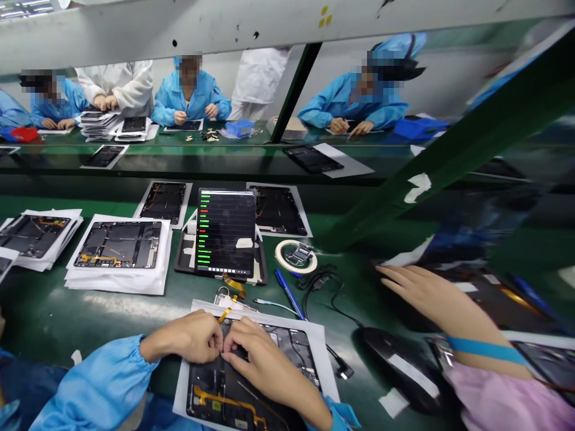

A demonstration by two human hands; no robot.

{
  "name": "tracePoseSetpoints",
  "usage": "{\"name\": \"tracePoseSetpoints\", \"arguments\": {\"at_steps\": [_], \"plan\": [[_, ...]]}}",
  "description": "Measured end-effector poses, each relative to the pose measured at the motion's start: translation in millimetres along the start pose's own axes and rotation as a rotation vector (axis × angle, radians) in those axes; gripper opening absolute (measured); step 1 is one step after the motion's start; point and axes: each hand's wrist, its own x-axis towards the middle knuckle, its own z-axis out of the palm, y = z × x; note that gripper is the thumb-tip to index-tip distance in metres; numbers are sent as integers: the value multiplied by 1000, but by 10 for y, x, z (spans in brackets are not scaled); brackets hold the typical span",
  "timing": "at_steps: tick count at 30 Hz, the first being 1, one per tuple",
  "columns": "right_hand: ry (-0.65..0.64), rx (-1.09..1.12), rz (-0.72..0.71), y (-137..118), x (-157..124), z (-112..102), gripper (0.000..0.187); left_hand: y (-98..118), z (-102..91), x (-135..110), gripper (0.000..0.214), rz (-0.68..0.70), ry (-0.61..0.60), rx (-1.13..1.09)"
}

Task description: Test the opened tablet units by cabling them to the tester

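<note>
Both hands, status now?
Left hand: closed, pinching over the open tablet housing; held item can't be told.
Right hand: closed, pinching at the same spot; held item can't be told.

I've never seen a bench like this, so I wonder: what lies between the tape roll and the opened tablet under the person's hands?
In the head view, a blue pen and black cable lie between the tape roll and the opened tablet.

We get bright, even overhead light (ceiling tubes glow at the upper left of the frame), soft glare on the green surface, faint shadows under the hands, and warped blur along the right edge.
</note>
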Motion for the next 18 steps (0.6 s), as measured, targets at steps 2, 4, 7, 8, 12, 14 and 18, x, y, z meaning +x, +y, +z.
{"name": "tracePoseSetpoints", "arguments": {"at_steps": [2,4,7,8,12,14,18], "plan": [[4,-2,-1,1,-7,2,13,-6,12,3,14,3,3,-6],[10,-4,-1,7,-14,8,13,4,14,4,13,1,9,-5],[14,-2,-8,19,-14,15,12,35,1,6,14,-7,15,14],[14,-1,-9,22,-12,16,12,45,-5,6,15,-16,13,19],[14,6,-12,21,-3,11,12,65,-12,4,17,-71,-3,10],[16,5,-12,20,-3,9,12,61,-6,0,18,-83,-3,4],[19,-4,-14,25,-5,15,12,48,6,-7,17,-74,-3,-6]]}}
